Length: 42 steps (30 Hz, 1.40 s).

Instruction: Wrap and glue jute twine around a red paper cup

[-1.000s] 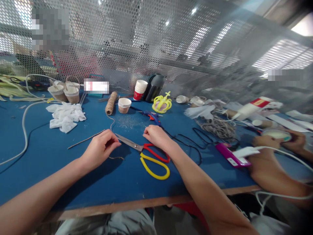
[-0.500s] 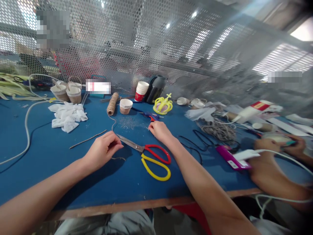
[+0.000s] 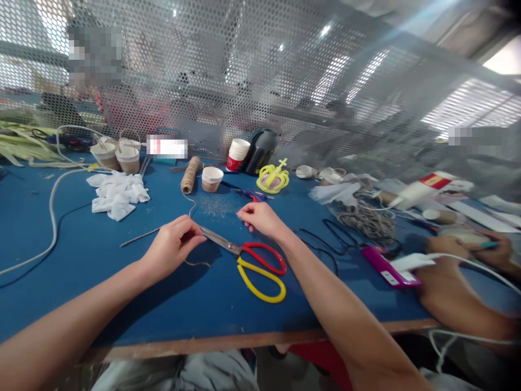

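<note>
My left hand (image 3: 173, 243) is closed in a pinch low over the table, by the tip of the scissors (image 3: 222, 240). What lies between its fingertips I cannot make out. A thin brown stick (image 3: 140, 237) runs under or into this hand from the left; which one is hidden. The scissors rest with one red and one yellow handle to the right. My right hand (image 3: 262, 218) is pinched too, with a tiny pale bit at its fingertips. Just behind it lies a blue glue gun (image 3: 252, 194). Twine (image 3: 191, 205) trails from a spool (image 3: 190, 175) toward my left hand.
A small cup (image 3: 212, 179), paper cups (image 3: 236, 155), a dark jug (image 3: 262, 152) and a yellow crown (image 3: 272, 178) stand behind. White cloth pieces (image 3: 118, 193) lie left. A purple box (image 3: 388, 266) and a co-worker's arm (image 3: 451, 288) are right.
My right hand has moved a little left, away from the glue gun. My left hand now covers the right end of the brown stick. The view has shifted slightly.
</note>
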Each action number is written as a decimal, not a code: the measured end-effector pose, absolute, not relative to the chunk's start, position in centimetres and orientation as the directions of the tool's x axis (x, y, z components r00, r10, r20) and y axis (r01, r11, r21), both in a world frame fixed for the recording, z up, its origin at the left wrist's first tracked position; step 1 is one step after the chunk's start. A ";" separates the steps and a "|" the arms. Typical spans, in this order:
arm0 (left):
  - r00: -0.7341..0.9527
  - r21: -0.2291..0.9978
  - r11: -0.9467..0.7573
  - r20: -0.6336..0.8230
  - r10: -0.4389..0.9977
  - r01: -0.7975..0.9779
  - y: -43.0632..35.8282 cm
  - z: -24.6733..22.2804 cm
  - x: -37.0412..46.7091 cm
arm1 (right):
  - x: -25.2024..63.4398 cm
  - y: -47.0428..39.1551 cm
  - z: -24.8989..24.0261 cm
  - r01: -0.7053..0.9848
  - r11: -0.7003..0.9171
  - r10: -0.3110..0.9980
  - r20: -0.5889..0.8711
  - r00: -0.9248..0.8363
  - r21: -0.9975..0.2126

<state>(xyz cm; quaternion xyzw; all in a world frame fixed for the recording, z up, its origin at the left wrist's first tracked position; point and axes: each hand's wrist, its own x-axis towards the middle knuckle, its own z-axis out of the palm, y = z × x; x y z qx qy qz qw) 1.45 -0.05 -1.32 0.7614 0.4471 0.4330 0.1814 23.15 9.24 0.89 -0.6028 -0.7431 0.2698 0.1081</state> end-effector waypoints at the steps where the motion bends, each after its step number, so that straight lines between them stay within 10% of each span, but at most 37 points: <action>1: 0.205 0.677 -0.528 0.500 0.841 0.513 0.0 -1.3 1.5 | 22.8 8.5 1.1 0.782 0.124 0.942 -0.174 -0.286 -0.611; 7: 0.111 0.709 -0.575 0.586 0.802 0.409 -0.4 -1.1 1.7 | 19.1 3.9 1.2 0.336 -0.094 0.813 -0.267 -0.517 -0.937; 12: 0.142 0.685 -0.636 0.633 0.761 0.356 -0.5 -1.2 1.7 | 17.7 2.1 0.6 -0.070 -0.377 0.794 -0.283 -0.538 -0.924; 23: 0.171 0.628 -0.604 0.610 0.774 0.491 -0.5 -1.3 1.9 | 18.5 1.8 0.6 -0.097 -0.461 0.737 -0.320 -0.596 -0.882; 29: -0.004 0.812 -0.320 0.369 0.930 0.488 0.0 -0.8 1.6 | 19.5 2.9 1.4 0.220 -0.086 0.859 -0.184 -0.478 -0.972; 32: -0.112 0.883 -0.229 0.298 0.948 0.410 0.5 -0.5 0.9 | 20.3 3.7 1.6 0.615 0.201 0.937 -0.033 -0.348 -0.763; 36: -0.197 0.923 -0.226 0.296 0.935 0.313 1.0 -0.1 -0.1 | 20.8 4.0 1.3 0.880 0.437 0.887 -0.075 -0.456 -0.187; 42: -0.199 0.944 -0.229 0.279 0.940 0.238 1.6 -0.2 -0.7 | 20.8 4.3 0.8 0.854 0.516 0.837 -0.169 -0.520 -0.072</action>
